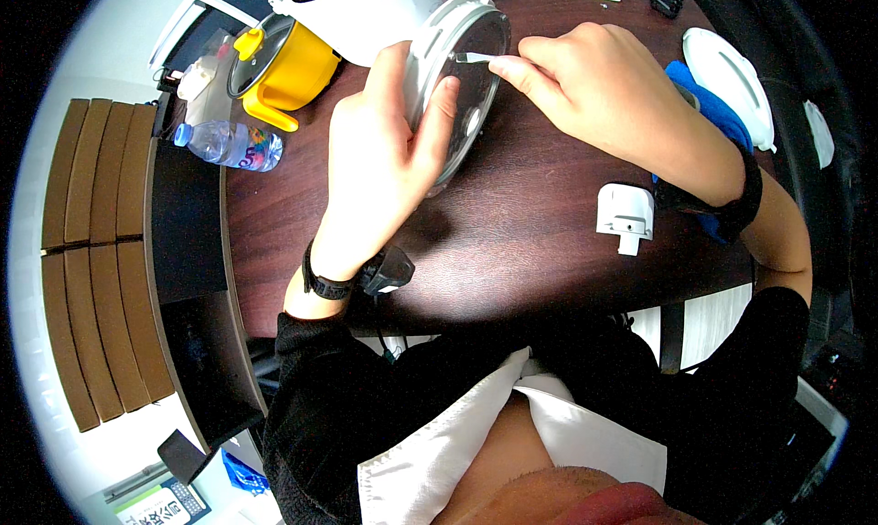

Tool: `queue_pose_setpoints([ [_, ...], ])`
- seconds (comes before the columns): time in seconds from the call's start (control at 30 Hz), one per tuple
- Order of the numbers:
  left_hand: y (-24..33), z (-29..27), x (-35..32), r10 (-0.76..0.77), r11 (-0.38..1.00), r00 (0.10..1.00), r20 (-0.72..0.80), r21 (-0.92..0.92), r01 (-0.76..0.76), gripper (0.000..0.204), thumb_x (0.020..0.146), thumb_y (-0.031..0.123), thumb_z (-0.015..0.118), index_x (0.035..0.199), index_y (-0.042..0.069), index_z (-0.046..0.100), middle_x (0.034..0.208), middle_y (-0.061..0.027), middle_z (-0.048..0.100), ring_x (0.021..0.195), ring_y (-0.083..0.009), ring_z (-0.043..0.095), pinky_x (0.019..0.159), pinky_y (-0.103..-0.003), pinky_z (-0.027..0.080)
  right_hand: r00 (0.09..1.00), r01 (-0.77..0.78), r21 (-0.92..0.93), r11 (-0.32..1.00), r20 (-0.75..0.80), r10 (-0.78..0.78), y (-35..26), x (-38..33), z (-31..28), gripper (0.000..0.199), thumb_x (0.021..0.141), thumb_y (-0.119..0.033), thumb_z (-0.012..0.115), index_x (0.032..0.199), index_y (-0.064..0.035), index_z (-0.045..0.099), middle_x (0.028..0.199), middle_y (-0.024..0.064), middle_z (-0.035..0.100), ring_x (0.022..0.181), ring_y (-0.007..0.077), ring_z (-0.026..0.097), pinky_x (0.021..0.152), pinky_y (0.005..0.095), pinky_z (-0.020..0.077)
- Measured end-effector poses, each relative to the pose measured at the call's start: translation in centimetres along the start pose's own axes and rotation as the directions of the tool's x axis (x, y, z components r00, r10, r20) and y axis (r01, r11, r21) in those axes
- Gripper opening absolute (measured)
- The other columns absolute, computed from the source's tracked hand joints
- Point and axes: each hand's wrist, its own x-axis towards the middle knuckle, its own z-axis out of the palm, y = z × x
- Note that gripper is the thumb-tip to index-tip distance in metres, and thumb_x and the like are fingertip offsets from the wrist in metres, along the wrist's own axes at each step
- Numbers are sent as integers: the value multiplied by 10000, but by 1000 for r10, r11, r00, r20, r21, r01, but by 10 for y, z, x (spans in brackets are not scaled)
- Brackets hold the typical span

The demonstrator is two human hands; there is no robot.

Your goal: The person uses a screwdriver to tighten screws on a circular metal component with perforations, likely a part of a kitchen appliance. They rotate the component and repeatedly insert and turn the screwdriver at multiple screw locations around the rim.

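My left hand (382, 150) grips a round lid (489, 36) with a clear middle and a white rim. The lid is tilted up on its edge above the table, its clear face towards my right hand. My right hand (585, 77) pinches a small, pale, narrow piece with a flat end (471, 58); its tip meets the inner side of the lid near the rim. What kind of piece it is, I cannot make out. Behind the lid stands a white, bucket-shaped appliance body (352, 22). Nearer to me, below my right forearm, lies a small white plastic part (626, 212).
Left of my hands are a yellow pot with a lid (306, 68) and a water bottle (229, 146) on its side. A white oval cover (732, 81) and a blue cloth (722, 113) lie at the right. Brown boxes (101, 177) stand beyond the dark table (512, 260).
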Motion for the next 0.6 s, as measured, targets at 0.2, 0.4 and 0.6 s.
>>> queue_pose_setpoints([
  [0.2,5,-2,-1,-8,999,1000,30,43,7,303,876,160,635,1096,-16,522,672,-210,632,584,-346,655,506,-381,501,999,-25,-67,997,29,27,-7,-1,-8,380,934,-320,568,697,-27,623,554,169,556,511,342,584,469,409,442],
  [0.4,4,0,-1,-6,1000,999,34,13,5,311,874,167,634,1100,-16,523,686,-219,636,610,-352,663,521,-389,510,998,-41,-74,996,41,45,-13,-3,-11,421,920,-342,550,676,-19,663,573,191,579,536,361,607,522,436,491],
  [0.6,5,-1,-2,-14,1000,999,33,6,14,312,875,170,632,1099,-16,522,677,-219,634,604,-353,663,516,-385,511,996,-66,-64,996,49,70,-17,-1,-15,399,932,-329,574,678,-25,623,545,165,550,487,326,573,460,394,432],
])
